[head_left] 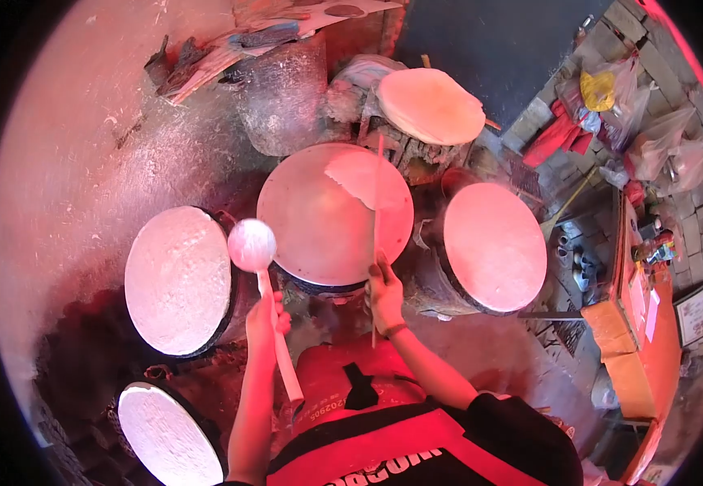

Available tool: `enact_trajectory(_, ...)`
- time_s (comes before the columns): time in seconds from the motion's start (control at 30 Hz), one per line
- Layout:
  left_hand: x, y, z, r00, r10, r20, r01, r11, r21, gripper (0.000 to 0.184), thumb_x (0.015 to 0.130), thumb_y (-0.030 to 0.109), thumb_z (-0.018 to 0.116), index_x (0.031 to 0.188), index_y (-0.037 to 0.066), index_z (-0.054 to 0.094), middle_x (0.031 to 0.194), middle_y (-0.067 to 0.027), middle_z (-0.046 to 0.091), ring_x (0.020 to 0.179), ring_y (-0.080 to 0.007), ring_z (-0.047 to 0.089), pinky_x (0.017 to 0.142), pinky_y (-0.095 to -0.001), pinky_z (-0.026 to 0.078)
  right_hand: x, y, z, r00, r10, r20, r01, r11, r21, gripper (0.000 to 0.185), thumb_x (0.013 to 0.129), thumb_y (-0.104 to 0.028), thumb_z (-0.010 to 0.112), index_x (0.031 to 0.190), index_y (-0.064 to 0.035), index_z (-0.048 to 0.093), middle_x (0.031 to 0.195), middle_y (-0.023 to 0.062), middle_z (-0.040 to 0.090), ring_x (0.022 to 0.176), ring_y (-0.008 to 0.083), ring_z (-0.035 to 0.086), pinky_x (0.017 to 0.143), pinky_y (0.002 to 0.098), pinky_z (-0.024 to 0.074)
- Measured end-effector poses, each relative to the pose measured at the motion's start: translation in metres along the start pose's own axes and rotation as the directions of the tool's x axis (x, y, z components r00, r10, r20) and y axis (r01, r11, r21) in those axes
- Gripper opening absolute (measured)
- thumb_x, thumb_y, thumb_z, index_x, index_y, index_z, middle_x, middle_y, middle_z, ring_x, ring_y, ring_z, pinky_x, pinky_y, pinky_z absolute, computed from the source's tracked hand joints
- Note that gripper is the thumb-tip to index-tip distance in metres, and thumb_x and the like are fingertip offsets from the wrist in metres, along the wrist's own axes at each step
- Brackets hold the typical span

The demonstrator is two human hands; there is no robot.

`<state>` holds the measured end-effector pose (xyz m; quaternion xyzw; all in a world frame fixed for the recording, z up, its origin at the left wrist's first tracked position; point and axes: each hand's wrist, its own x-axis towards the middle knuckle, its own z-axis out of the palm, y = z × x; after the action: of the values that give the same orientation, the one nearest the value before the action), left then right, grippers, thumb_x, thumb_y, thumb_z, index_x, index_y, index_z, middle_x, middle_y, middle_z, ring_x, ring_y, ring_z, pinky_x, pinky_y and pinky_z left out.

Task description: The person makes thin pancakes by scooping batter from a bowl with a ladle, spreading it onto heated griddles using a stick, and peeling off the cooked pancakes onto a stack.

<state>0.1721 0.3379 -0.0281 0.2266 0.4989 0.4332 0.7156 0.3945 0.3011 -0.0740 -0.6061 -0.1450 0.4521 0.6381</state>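
Note:
My left hand (266, 316) is closed around the handle of a ladle (252, 245), whose round white bowl is raised between the left griddle (177, 279) and the middle one. My right hand (384, 296) grips a long thin stick (378, 194) near the front edge of the middle griddle (303, 211). The stick lies across that round plate, beside a thin pale sheet (361, 174) covering part of its upper right. The left griddle carries a whitish layer. On the right, another griddle (495, 247) has a smooth pale surface.
A stack of round flat sheets (431, 105) stands beyond the middle griddle. At the lower left is a white-topped griddle (169, 437). A metal drum (282, 97) stands at the back. An orange counter (623, 348) and plastic bags (667, 150) are on the right.

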Motion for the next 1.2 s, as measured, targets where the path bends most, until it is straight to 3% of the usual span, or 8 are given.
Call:
enact_trajectory(0.13, -0.038, -0.010, -0.009, 0.988, -0.152, -0.023, 0.144, 0.967, -0.211, 0.028, 0.096, 0.027, 0.048, 0.104, 0.000, 0.047, 0.069, -0.0004, 0.040, 0.048, -0.0075, 0.034, 0.041, -0.0200, 0.029, 0.057, 0.004, 0.029, 0.985, -0.138, 0.104, 0.148, 0.985, -0.093, 0.045, 0.092, -0.032, 0.056, 0.135, -0.0240, 0.046, 0.057, -0.0082, 0.038, 0.042, 0.0043, 0.034, 0.039, 0.0215, 0.0279)
enact_trajectory(0.2, -0.053, -0.013, -0.004, 0.991, -0.131, -0.039, 0.122, 0.975, -0.186, 0.022, 0.095, 0.025, 0.051, 0.096, 0.003, 0.047, 0.066, 0.0010, 0.038, 0.047, -0.0063, 0.034, 0.040, -0.0198, 0.027, 0.055, -0.026, 0.036, 0.971, 0.131, 0.202, -0.111, 0.988, -0.106, 0.046, 0.091, -0.032, 0.056, 0.135, -0.0223, 0.045, 0.056, -0.0072, 0.038, 0.042, 0.0054, 0.035, 0.038, 0.0220, 0.0278)
enact_trajectory(0.33, -0.068, -0.024, -0.003, 0.993, -0.110, -0.048, 0.100, 0.979, -0.176, 0.016, 0.091, 0.019, 0.056, 0.089, 0.006, 0.047, 0.061, 0.0042, 0.035, 0.045, -0.0041, 0.031, 0.039, -0.0190, 0.024, 0.029, -0.057, -0.006, 0.929, 0.238, 0.283, -0.215, 0.970, -0.109, 0.039, 0.091, -0.034, 0.056, 0.127, -0.0196, 0.052, 0.055, -0.0065, 0.039, 0.040, 0.0060, 0.034, 0.035, 0.0236, 0.0263)
enact_trajectory(0.47, -0.078, -0.032, -0.011, 0.979, -0.179, -0.102, 0.147, 0.954, -0.260, 0.018, 0.090, 0.019, 0.058, 0.084, 0.007, 0.047, 0.058, 0.0057, 0.033, 0.044, -0.0041, 0.029, 0.039, -0.0191, 0.022, 0.033, -0.029, -0.039, 0.998, 0.058, -0.018, -0.058, 0.998, -0.017, 0.040, 0.091, -0.037, 0.058, 0.126, -0.0186, 0.053, 0.054, -0.0078, 0.038, 0.039, 0.0048, 0.032, 0.036, 0.0222, 0.0250)
enact_trajectory(0.83, -0.092, -0.081, 0.003, 0.954, -0.263, -0.146, 0.136, 0.811, -0.570, 0.011, 0.088, 0.011, 0.059, 0.088, 0.004, 0.050, 0.073, 0.0001, 0.045, 0.053, -0.0055, 0.039, 0.038, -0.0160, 0.028, 0.061, -0.085, -0.049, 0.714, 0.424, 0.557, -0.218, 0.890, -0.400, 0.041, 0.091, -0.032, 0.057, 0.130, -0.0192, 0.052, 0.057, -0.0060, 0.036, 0.045, 0.0066, 0.037, 0.039, 0.0230, 0.0287)
enact_trajectory(1.03, -0.098, -0.121, 0.007, 0.943, -0.305, -0.131, 0.126, 0.693, -0.710, 0.005, 0.090, 0.006, 0.054, 0.094, 0.004, 0.051, 0.073, -0.0008, 0.048, 0.053, -0.0051, 0.039, 0.040, -0.0149, 0.030, 0.120, -0.098, -0.079, 0.935, 0.266, 0.234, -0.201, 0.942, -0.269, 0.026, 0.091, -0.032, 0.058, 0.106, -0.0104, 0.059, 0.053, -0.0046, 0.038, 0.040, 0.0066, 0.036, 0.036, 0.0238, 0.0272)
enact_trajectory(1.13, -0.099, -0.128, 0.021, 0.932, -0.320, -0.171, 0.090, 0.661, -0.745, 0.006, 0.091, 0.006, 0.052, 0.096, 0.005, 0.051, 0.070, -0.0001, 0.048, 0.053, -0.0048, 0.040, 0.041, -0.0149, 0.031, 0.151, -0.087, -0.055, 0.853, 0.241, 0.463, -0.056, 0.925, -0.377, 0.026, 0.092, -0.033, 0.055, 0.109, -0.0128, 0.058, 0.054, -0.0063, 0.035, 0.040, 0.0053, 0.033, 0.035, 0.0230, 0.0262)
enact_trajectory(1.2, -0.099, -0.128, 0.033, 0.930, -0.327, -0.170, 0.088, 0.644, -0.760, 0.005, 0.090, 0.007, 0.055, 0.094, 0.006, 0.052, 0.067, 0.0009, 0.047, 0.052, -0.0055, 0.041, 0.041, -0.0166, 0.032, 0.141, -0.099, -0.040, 0.715, 0.456, 0.530, -0.098, 0.816, -0.570, 0.026, 0.092, -0.033, 0.054, 0.111, -0.0152, 0.058, 0.055, -0.0061, 0.036, 0.040, 0.0052, 0.032, 0.035, 0.0230, 0.0254)
